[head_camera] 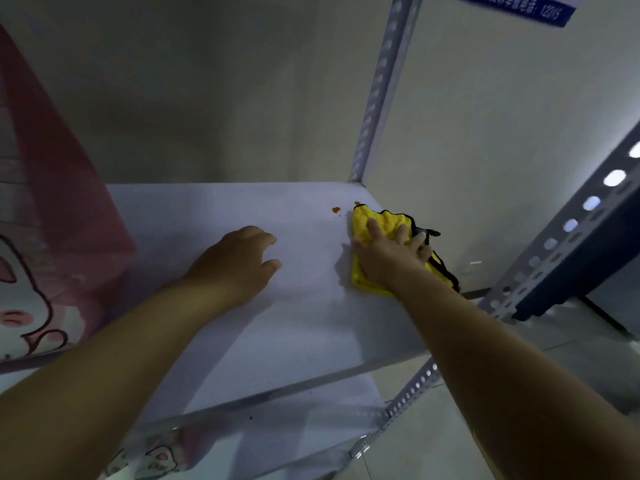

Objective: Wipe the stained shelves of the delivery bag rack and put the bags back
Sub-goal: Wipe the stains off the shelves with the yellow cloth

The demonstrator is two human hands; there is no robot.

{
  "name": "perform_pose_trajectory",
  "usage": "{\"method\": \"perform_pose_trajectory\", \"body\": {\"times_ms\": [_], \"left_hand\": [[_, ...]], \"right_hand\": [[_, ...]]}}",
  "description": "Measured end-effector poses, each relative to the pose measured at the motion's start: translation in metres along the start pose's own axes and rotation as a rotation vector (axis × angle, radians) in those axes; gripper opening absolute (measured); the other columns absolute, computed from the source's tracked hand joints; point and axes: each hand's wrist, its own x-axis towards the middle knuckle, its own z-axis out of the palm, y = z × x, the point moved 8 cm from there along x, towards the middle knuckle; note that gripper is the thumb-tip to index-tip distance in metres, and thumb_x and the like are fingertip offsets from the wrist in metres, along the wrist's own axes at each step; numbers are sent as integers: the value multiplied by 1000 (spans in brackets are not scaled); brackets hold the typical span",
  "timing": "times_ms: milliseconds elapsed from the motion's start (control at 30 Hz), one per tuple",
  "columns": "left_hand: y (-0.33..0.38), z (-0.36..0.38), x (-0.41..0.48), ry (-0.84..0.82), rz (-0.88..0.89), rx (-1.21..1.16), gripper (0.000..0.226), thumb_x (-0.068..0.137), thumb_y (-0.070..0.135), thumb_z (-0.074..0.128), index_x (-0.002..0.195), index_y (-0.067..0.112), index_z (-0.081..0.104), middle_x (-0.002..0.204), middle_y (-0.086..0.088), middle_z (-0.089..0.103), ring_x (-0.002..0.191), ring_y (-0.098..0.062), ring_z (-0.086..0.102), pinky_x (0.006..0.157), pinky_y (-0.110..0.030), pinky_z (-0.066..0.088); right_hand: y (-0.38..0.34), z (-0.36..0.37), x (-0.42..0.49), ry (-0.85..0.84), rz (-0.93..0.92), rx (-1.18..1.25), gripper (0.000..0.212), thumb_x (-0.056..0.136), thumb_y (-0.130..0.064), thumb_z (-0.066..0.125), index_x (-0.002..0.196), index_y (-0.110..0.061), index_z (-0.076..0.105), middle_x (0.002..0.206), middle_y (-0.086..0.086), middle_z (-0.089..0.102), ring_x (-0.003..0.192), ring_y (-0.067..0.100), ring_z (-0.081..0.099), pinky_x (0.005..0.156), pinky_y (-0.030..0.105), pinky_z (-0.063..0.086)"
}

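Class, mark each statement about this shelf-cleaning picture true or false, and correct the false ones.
1. The right hand presses a yellow cloth onto the shelf. True.
2. The left hand holds a second cloth. False: it holds nothing and lies on the bare shelf.
3. Orange stains lie on the shelf just beyond the cloth. True.
4. The pink bag stands at the right end of the shelf. False: it stands at the left end, away from the cloth.
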Motion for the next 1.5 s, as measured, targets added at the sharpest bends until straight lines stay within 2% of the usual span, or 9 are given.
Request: {"method": "perform_pose_trajectory", "body": {"times_ms": [167,367,467,733,900,1067,1200,1367,1500], "left_hand": [[-9,9,9,0,4,66,42,91,41,47,121,14,57,135,-5,49,122,-26,45,100,-34,37],[-15,13,11,-13,16,64,49,92,48,43,135,25,46,149,3,35,135,-18,33,105,-27,26],[-14,12,11,-15,16,58,49,91,49,43,136,27,45,150,4,34,135,-17,32,106,-27,25],[-16,13,11,-22,14,31,52,91,49,45,138,26,43,151,5,30,138,-14,28,108,-26,22],[-18,16,11,-49,6,29,53,91,48,44,139,25,41,152,3,29,139,-16,27,111,-30,22],[-20,17,15,-68,-10,20,53,91,50,44,139,27,40,153,4,27,140,-14,24,112,-30,19],[-21,19,13,-74,-19,13,54,91,50,45,139,28,40,153,5,27,140,-14,23,113,-30,19],[-17,17,12,-74,-20,17,54,91,49,46,139,26,39,153,4,27,140,-15,23,113,-33,21],[-12,12,4,-73,-32,78,44,92,45,44,130,23,49,145,0,38,133,-23,34,107,-38,32]], "right_hand": [[-16,-5,51,71,43,10,62,87,-64,21,141,-33,21,151,25,9,135,48,8,106,59,-1],[-56,-3,89,2,2,-45,63,89,-63,21,144,-33,20,155,19,1,138,44,2,108,58,-4],[-80,4,89,-38,-135,-20,57,92,-56,19,144,-32,19,157,12,2,141,41,0,108,59,-4],[-91,16,29,-102,-627,-136,50,91,-63,20,139,-57,10,158,-12,2,144,19,0,110,48,-1],[-45,-4,54,-52,-404,-116,50,88,-67,26,137,-59,16,157,-9,7,144,25,3,108,52,5],[-48,-7,83,9,-97,12,49,85,-57,27,133,-48,22,155,1,10,137,35,10,108,56,3],[-100,3,72,-69,-276,-14,48,94,-52,24,141,-45,19,158,-1,4,140,38,2,110,58,1],[-110,17,37,-134,-597,-143,47,87,-70,19,133,-64,17,156,-16,6,142,35,-2,108,57,0],[-58,-3,48,-63,-443,-88,48,81,-76,27,128,-67,19,154,-18,11,138,39,10,106,57,10]]}}
